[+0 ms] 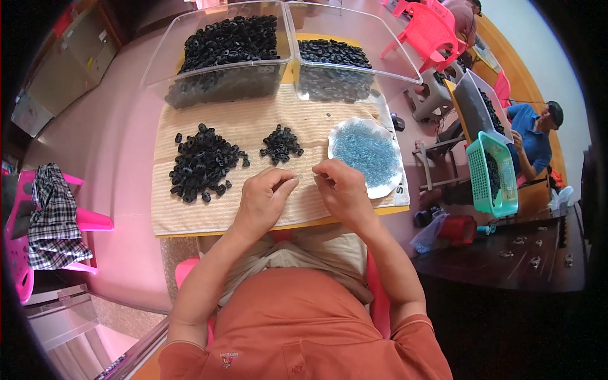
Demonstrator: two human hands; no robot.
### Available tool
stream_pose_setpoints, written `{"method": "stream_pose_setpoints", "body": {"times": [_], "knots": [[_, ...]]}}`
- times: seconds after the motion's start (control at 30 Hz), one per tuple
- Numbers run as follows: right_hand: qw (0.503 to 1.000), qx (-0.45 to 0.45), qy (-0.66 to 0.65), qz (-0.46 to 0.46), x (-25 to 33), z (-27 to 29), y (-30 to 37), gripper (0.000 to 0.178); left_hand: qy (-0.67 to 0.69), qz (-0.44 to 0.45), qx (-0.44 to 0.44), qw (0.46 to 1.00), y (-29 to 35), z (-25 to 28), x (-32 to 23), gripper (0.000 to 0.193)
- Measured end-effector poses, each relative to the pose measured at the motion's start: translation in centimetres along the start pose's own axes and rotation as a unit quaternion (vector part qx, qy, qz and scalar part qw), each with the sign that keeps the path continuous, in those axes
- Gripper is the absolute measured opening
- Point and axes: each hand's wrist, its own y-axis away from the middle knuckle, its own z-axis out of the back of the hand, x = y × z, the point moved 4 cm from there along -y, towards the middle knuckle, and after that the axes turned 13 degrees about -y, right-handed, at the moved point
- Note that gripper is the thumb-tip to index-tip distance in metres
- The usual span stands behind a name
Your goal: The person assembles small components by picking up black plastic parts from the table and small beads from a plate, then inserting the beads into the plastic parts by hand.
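My left hand (267,195) is closed in a pinch above the towel (316,120); a tiny, pale glint shows at its fingertips, too small to name. Facing it a short gap away, my right hand (345,189) is also pinched, and whatever is between its fingers is hidden. Beside the right hand, small clear bluish pieces (364,152) fill a white plate with a wavy rim (394,134). A small heap of black plastic parts (280,144) lies just beyond my left hand. Farther left spreads a larger heap of similar black parts (204,161).
Two clear plastic tubs stand at the far edge, holding many black parts (231,41) on the left and more black parts (332,54) on the right. At right, a person in a blue shirt (537,133) sits by a green basket (497,196). A pink chair (424,35) stands beyond.
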Motion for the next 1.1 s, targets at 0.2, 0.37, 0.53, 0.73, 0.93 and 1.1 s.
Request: {"method": "stream_pose_setpoints", "body": {"times": [0.2,0.37,0.53,0.73,0.93,1.1], "knots": [[0.998,0.001,0.030,0.046,-0.4,-0.8,-0.3,0.010,-0.018,-0.027,-0.004,0.999,0.1,0.1,0.2,0.015],[0.992,0.037,-0.101,-0.072,-0.6,-1.2,0.2,0.013,-0.017,-0.039,-0.010,0.999,0.2,0.3,0.0,0.015],[0.939,0.087,-0.265,-0.202,-2.0,-2.0,0.8,0.022,-0.036,-0.126,-0.028,0.991,0.5,0.0,-0.4,0.013],[0.885,0.077,-0.368,-0.273,-2.2,-2.1,1.4,0.020,-0.046,-0.168,-0.030,0.984,0.8,0.0,-0.8,0.013],[0.899,0.068,-0.369,-0.224,-2.2,-2.2,1.9,0.017,-0.026,-0.129,-0.017,0.991,0.8,0.0,-0.9,0.012],[0.936,0.043,-0.314,-0.154,-1.8,-2.2,1.9,0.014,0.012,-0.072,0.010,0.997,0.7,0.2,-0.9,0.012]]}}
